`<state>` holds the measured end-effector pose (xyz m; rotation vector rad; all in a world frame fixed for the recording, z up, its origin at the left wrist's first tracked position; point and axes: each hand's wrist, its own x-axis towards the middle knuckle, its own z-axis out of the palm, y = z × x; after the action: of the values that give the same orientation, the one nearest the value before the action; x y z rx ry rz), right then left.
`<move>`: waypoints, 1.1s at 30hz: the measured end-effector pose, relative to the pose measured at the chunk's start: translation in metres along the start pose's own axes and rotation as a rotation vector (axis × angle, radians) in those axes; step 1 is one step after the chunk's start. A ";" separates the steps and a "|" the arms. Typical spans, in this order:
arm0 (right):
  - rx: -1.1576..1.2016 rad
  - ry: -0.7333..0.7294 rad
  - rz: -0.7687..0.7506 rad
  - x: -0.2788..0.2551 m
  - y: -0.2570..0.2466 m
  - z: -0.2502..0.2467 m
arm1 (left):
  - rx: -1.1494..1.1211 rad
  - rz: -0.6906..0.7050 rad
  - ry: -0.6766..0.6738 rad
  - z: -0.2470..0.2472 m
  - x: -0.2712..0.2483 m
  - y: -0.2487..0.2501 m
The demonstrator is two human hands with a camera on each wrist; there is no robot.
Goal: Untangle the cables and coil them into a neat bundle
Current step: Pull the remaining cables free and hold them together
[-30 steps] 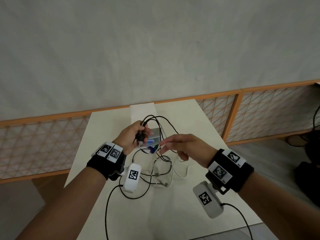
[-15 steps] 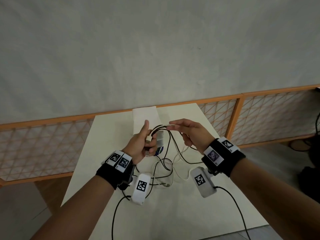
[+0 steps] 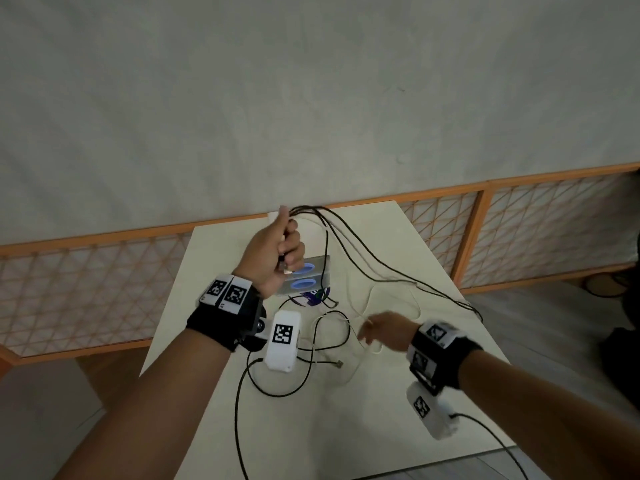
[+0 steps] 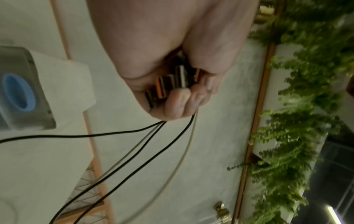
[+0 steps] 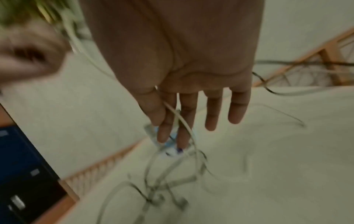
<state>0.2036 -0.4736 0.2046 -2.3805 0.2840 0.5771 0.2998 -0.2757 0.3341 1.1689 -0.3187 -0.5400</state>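
Cables (image 3: 322,344) on pale table (image 3: 207,265), lattice railing (image 3: 86,268)

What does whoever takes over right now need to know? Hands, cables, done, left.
Left hand: raised above the table, gripping the USB plugs of several cables; their black cables and a white one trail right, down to the table.
Right hand: low over the table, a white cable pinched between thumb and fingers, other fingers straight.
On the table: loose loops of black and white cable, crossing each other; a grey box with blue rings beyond them.
Done: plug ends gathered in one hand.
Left: free the crossed loops, coil everything into one bundle.
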 end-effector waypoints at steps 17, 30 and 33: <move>0.758 0.790 -0.766 -0.086 -0.116 -0.152 | 0.097 -0.027 0.120 -0.028 0.008 -0.006; -0.543 -0.027 0.095 -0.007 -0.002 0.022 | 0.101 -0.052 0.199 -0.026 0.020 -0.010; -0.501 -0.135 -0.053 0.012 -0.007 0.070 | 0.141 -0.053 0.200 -0.021 0.023 -0.009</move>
<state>0.1930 -0.4237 0.1551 -2.7968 0.0124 0.8606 0.3279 -0.2743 0.3172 1.3598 -0.1561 -0.4476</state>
